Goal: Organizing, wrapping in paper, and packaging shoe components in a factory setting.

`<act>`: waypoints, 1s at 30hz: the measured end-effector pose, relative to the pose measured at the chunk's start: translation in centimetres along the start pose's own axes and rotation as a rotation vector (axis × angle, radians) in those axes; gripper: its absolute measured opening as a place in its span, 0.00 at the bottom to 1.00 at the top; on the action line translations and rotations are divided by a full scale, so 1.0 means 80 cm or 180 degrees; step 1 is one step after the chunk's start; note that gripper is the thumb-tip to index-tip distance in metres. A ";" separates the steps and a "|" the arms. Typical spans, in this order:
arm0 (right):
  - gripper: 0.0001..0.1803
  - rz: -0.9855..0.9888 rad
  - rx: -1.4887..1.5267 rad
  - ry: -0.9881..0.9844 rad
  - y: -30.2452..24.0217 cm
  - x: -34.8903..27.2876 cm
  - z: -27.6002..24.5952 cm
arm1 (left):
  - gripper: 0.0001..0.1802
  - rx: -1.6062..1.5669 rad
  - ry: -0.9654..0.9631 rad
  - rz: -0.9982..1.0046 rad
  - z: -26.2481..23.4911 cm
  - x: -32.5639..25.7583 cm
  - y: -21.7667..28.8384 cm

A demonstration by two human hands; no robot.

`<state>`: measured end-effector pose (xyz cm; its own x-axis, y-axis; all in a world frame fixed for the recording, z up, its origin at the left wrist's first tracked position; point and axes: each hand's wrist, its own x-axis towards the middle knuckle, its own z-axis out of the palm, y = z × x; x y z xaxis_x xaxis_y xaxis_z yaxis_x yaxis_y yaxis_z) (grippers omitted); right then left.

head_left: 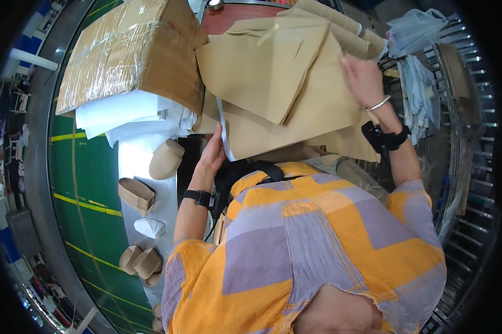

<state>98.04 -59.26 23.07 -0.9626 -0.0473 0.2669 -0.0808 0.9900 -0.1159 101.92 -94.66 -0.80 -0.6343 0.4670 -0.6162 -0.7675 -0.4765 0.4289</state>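
Observation:
Large sheets of brown kraft paper lie in front of my body, with smaller cut pieces of brown paper on top. A strip of masking tape crosses the far edge of the top piece. My left hand grips the sheets' near left edge, thumb up, beside a narrow white edge. At the far right edge, my right hand has its fingers curled against the brown paper, slightly blurred. Part of the fingers of both hands is hidden.
A tape-wrapped cardboard box sits left over white paper sheets. Several stacked brown molded forms and a white one line the metal ledge beside a green surface. Corrugated rolls lie behind; a metal rack stands right.

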 end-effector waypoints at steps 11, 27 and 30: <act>0.18 0.1053 -0.0333 0.0719 0.306 -0.037 -0.042 | 0.23 0.1085 0.0296 0.0152 0.041 -0.014 0.011; 0.17 0.1583 0.1814 -0.1193 0.163 -0.174 0.169 | 0.20 0.1995 0.0394 0.0171 0.129 -0.014 0.057; 0.19 0.1243 0.1448 -0.1132 0.120 -0.175 0.191 | 0.17 0.2150 0.0406 0.0786 0.194 -0.038 0.072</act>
<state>106.81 -51.14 3.60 -0.9632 0.1834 -0.1964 0.2630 0.7929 -0.5496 97.95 -87.29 13.78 -0.8121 0.2952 -0.5033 -0.5197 0.0260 0.8539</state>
